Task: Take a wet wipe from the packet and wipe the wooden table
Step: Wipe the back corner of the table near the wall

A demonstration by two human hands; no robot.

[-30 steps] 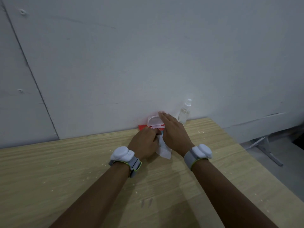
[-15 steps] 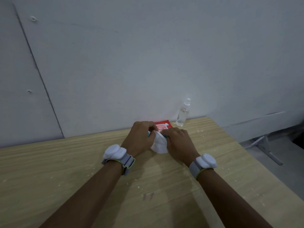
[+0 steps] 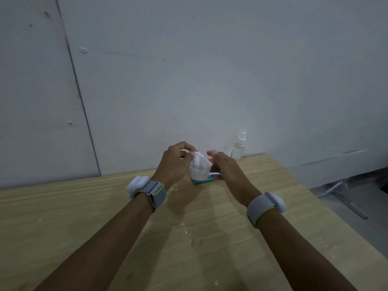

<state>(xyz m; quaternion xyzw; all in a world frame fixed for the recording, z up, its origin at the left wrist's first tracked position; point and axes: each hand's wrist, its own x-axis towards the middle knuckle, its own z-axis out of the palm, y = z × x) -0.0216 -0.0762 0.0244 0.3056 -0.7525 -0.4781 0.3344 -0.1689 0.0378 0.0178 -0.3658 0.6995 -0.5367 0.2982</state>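
Observation:
My left hand [image 3: 175,162] pinches the top of a white wet wipe [image 3: 199,167] and holds it lifted above the packet. The red and teal packet [image 3: 204,180] lies on the wooden table [image 3: 189,227] near the wall, mostly hidden behind the wipe and my right hand. My right hand [image 3: 225,166] sits just right of the wipe, fingers extended and relaxed over the packet; I cannot tell whether it touches the wipe.
A small clear spray bottle [image 3: 238,149] stands against the grey wall at the table's back right. White crumbs [image 3: 184,224] are scattered over the wood. The table's right edge drops to a floor with a metal bracket [image 3: 344,198].
The wipe has come up out of the packet in my left hand. My right hand went from lying flat on the packet, to pinching the wipe, to letting go and opening.

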